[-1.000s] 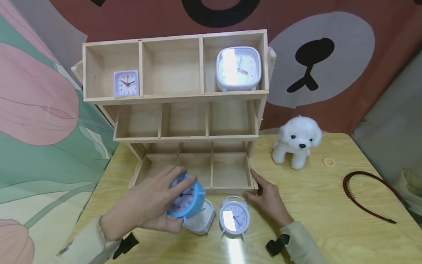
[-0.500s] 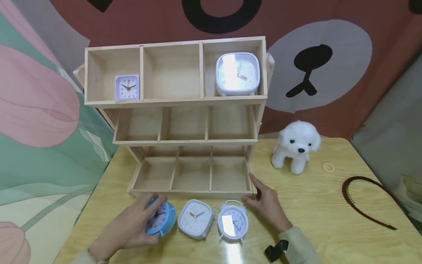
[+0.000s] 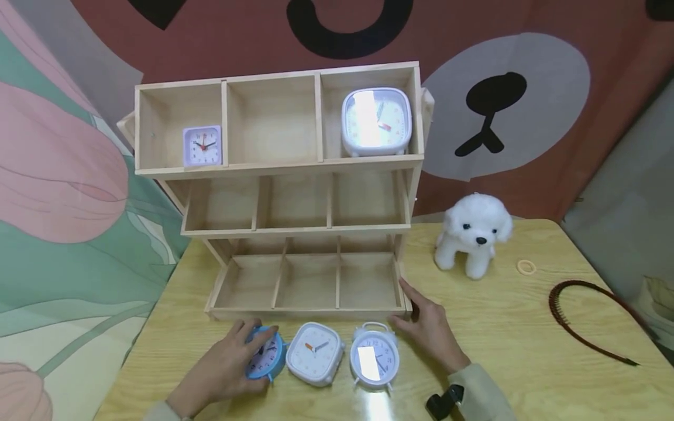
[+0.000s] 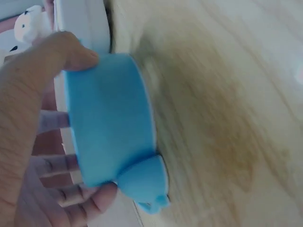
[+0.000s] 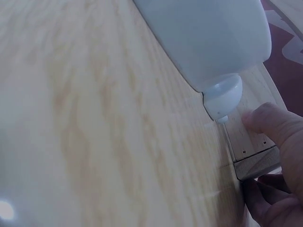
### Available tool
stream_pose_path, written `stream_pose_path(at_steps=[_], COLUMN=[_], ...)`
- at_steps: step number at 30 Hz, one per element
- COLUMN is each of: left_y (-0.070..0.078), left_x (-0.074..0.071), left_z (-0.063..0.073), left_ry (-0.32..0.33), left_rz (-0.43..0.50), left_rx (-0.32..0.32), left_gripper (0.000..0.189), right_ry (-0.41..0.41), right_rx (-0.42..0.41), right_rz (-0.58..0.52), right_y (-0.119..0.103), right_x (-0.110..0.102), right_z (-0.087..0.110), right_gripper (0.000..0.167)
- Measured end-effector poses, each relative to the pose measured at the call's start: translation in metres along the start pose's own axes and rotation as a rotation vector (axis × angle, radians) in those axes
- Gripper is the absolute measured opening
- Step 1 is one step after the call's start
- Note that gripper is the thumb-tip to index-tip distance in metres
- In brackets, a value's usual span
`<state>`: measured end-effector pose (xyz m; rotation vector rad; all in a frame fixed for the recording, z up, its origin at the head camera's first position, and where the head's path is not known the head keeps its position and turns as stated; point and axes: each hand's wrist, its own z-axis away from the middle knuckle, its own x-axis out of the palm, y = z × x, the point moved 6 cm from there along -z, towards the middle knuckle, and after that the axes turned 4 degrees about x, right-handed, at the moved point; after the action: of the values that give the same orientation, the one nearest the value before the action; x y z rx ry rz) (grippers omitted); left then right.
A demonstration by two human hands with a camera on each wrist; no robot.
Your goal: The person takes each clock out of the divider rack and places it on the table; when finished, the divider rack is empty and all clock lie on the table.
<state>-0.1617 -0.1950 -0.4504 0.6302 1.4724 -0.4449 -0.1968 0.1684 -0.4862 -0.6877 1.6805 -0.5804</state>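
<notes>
Presently, pale yellow wood-grain table (image 3: pixel 500 333); printed backdrop (image 3: pixel 210 41) at 12 o'clock. Blue clock (image 3: pixel 272 356) at 7 o'clock, on or just above table: round, pale dial, dark numerals. Left hand (image 3: pixel 223 365) grips it, fingers partly covering dial. Right hand (image 3: pixel 433 327) pinches wooden rack (image 3: pixel 308 314), lower corner, 5 o'clock. From blue clock, 3 o'clock: white square clock (image 3: pixel 315 354) just beside, then white round clock (image 3: pixel 375 358); 2 o'clock: plush dog (image 3: pixel 476 225).

A cartoon wall hanging (image 3: pixel 447 41) and a plush dog (image 3: pixel 476 228) suggest a playroom.
</notes>
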Motion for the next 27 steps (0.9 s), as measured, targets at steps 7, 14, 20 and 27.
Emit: stream_pose_path(at_steps=[7, 14, 20, 27], left_y=[0.006, 0.035, 0.073, 0.111], left_x=[-0.018, -0.124, -0.227, -0.298], left_z=[-0.001, -0.028, -0.077, -0.158], left_ry=[-0.004, 0.404, 0.606, 0.631], left_rz=[0.045, -0.004, -0.047, -0.064], left_rx=[-0.056, 0.152, 0.247, 0.242], left_gripper=[0.083, 0.074, 0.094, 0.103], right_ry=[0.027, 0.028, 0.010, -0.005], right_rx=[-0.006, -0.031, -0.005, 0.024], right_rz=[-0.001, -0.007, -0.020, -0.036], right_y=[0.001, -0.001, 0.000, 0.001], right_x=[0.000, 0.000, -0.001, 0.001], right_z=[0.001, 0.000, 0.000, 0.000], right_gripper=[0.086, 0.085, 0.086, 0.086])
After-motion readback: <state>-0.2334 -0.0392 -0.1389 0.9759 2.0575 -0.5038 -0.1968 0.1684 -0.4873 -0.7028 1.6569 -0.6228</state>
